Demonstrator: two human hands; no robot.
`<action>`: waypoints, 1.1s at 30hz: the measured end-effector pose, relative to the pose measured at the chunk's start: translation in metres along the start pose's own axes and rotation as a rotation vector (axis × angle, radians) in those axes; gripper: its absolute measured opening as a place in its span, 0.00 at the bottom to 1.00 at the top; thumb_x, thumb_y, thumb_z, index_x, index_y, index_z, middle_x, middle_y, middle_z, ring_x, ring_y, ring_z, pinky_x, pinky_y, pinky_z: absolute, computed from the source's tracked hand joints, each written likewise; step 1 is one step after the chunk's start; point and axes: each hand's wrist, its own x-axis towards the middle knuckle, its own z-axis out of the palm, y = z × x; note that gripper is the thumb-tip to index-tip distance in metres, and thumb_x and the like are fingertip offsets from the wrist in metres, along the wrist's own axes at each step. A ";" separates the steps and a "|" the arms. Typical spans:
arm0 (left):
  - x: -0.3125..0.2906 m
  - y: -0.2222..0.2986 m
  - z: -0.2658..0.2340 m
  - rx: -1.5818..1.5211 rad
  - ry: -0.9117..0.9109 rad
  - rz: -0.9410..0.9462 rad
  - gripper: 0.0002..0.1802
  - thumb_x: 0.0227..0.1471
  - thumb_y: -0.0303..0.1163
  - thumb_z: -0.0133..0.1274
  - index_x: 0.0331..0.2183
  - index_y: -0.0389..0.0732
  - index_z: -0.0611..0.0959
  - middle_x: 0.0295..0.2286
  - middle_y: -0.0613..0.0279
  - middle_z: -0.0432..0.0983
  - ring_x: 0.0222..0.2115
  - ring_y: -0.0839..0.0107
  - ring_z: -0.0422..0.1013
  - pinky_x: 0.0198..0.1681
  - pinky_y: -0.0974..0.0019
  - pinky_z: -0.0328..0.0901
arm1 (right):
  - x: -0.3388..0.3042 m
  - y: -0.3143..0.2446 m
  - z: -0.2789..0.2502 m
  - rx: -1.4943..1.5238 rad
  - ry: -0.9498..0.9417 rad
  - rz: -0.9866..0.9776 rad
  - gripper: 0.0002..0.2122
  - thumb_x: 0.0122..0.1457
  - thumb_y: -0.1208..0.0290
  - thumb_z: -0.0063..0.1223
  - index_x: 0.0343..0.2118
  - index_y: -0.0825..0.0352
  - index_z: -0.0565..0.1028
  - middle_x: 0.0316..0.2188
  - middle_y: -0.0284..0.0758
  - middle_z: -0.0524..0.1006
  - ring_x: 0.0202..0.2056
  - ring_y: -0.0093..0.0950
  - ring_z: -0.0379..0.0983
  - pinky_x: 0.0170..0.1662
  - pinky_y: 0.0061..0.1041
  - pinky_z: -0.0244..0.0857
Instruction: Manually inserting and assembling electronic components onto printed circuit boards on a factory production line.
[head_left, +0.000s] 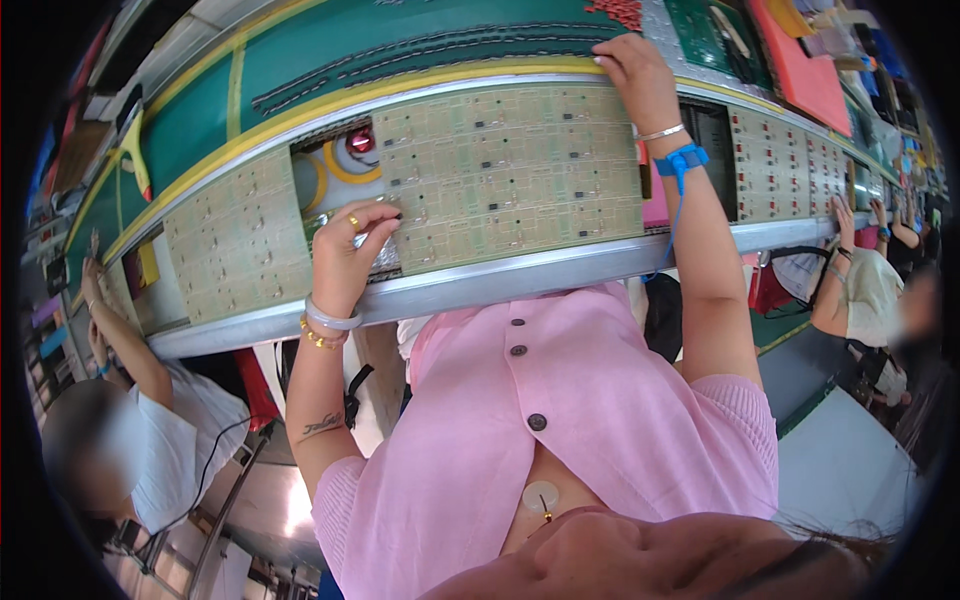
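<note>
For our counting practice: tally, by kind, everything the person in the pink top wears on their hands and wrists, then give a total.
Rings: 1, the gold ring on the left hand
Bangles: 2, the pale bangle on the left wrist and the silver bangle below the right hand
Bead bracelets: 1, the gold bead bracelet
Wrist straps: 1, the blue wrist strap
Total: 5

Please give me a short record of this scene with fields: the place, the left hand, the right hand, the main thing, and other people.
place: conveyor line with metal rails and a green belt
left hand: left hand presses on the lower left edge of the circuit board panel, fingers bent
right hand: right hand rests on the panel's upper right corner; blue wrist strap on the wrist
neighbours: more board panels on both sides, one at left
other people: co-workers at both sides, hands at the line
</note>
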 end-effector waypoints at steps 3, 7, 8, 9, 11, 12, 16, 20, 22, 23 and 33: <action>0.001 0.008 0.000 0.158 0.062 0.158 0.07 0.39 0.22 0.58 0.28 0.37 0.81 0.28 0.60 0.74 0.28 0.67 0.72 0.31 0.71 0.66 | 0.000 0.004 0.002 -0.044 0.000 -0.010 0.04 0.49 0.72 0.53 0.29 0.62 0.76 0.28 0.33 0.72 0.33 0.34 0.69 0.35 0.30 0.65; -0.001 0.010 0.004 0.303 0.074 0.233 0.07 0.38 0.22 0.58 0.27 0.38 0.81 0.28 0.61 0.72 0.27 0.66 0.71 0.29 0.68 0.66 | 0.003 -0.001 0.000 -0.077 -0.013 0.006 0.05 0.50 0.71 0.53 0.31 0.63 0.75 0.29 0.33 0.73 0.35 0.34 0.70 0.36 0.28 0.64; 0.000 0.010 0.006 0.308 0.070 0.250 0.07 0.38 0.22 0.58 0.27 0.38 0.81 0.28 0.61 0.72 0.27 0.66 0.71 0.29 0.68 0.66 | 0.003 -0.001 -0.001 -0.086 -0.018 0.008 0.05 0.50 0.71 0.53 0.31 0.63 0.75 0.29 0.33 0.73 0.35 0.34 0.70 0.36 0.28 0.64; 0.000 0.012 0.006 0.346 0.072 0.241 0.07 0.38 0.22 0.58 0.27 0.38 0.81 0.28 0.61 0.72 0.26 0.66 0.71 0.29 0.68 0.66 | 0.002 0.000 0.000 -0.089 -0.019 0.009 0.06 0.51 0.71 0.53 0.31 0.64 0.75 0.29 0.33 0.73 0.34 0.33 0.70 0.37 0.27 0.65; 0.000 0.013 0.005 0.366 0.064 0.237 0.07 0.38 0.22 0.58 0.27 0.37 0.81 0.28 0.61 0.72 0.27 0.66 0.71 0.29 0.67 0.66 | 0.001 -0.002 -0.001 -0.065 -0.014 0.025 0.06 0.51 0.71 0.53 0.31 0.64 0.75 0.29 0.33 0.73 0.34 0.33 0.70 0.36 0.27 0.65; 0.000 0.013 0.005 0.383 0.060 0.233 0.07 0.38 0.23 0.58 0.27 0.37 0.81 0.28 0.61 0.71 0.27 0.66 0.71 0.29 0.67 0.65 | 0.000 -0.002 -0.001 -0.044 -0.009 0.036 0.06 0.51 0.71 0.53 0.31 0.64 0.75 0.29 0.32 0.73 0.34 0.33 0.70 0.36 0.27 0.65; -0.002 0.012 0.007 0.400 0.026 0.262 0.07 0.38 0.23 0.58 0.27 0.37 0.81 0.28 0.61 0.71 0.27 0.65 0.70 0.30 0.66 0.65 | -0.001 -0.002 -0.001 -0.044 -0.005 0.048 0.06 0.51 0.71 0.53 0.31 0.64 0.75 0.29 0.32 0.73 0.34 0.33 0.70 0.36 0.27 0.65; -0.004 0.014 0.008 0.417 0.025 0.259 0.07 0.38 0.23 0.58 0.27 0.37 0.81 0.28 0.61 0.71 0.28 0.64 0.70 0.30 0.66 0.65 | -0.001 -0.003 -0.001 -0.035 0.004 0.036 0.06 0.51 0.71 0.53 0.31 0.64 0.75 0.29 0.32 0.74 0.34 0.33 0.70 0.36 0.27 0.65; -0.005 0.015 0.008 0.424 0.024 0.264 0.07 0.39 0.24 0.58 0.27 0.37 0.81 0.28 0.61 0.71 0.28 0.64 0.70 0.30 0.66 0.65 | -0.001 -0.003 -0.001 -0.033 0.006 0.030 0.06 0.51 0.71 0.53 0.31 0.64 0.75 0.29 0.32 0.74 0.33 0.33 0.70 0.36 0.27 0.65; -0.006 0.015 0.008 0.439 0.027 0.260 0.07 0.39 0.24 0.58 0.27 0.38 0.81 0.28 0.61 0.71 0.28 0.64 0.70 0.30 0.66 0.65 | -0.002 -0.004 -0.001 -0.033 0.007 0.032 0.06 0.51 0.71 0.53 0.31 0.64 0.75 0.29 0.32 0.74 0.33 0.33 0.70 0.35 0.27 0.65; -0.007 0.012 0.010 0.475 0.039 0.296 0.07 0.39 0.25 0.57 0.28 0.37 0.81 0.28 0.62 0.71 0.28 0.65 0.70 0.30 0.66 0.65 | -0.003 -0.005 -0.001 -0.030 0.014 0.022 0.06 0.51 0.71 0.54 0.31 0.64 0.75 0.29 0.32 0.73 0.32 0.33 0.70 0.35 0.26 0.65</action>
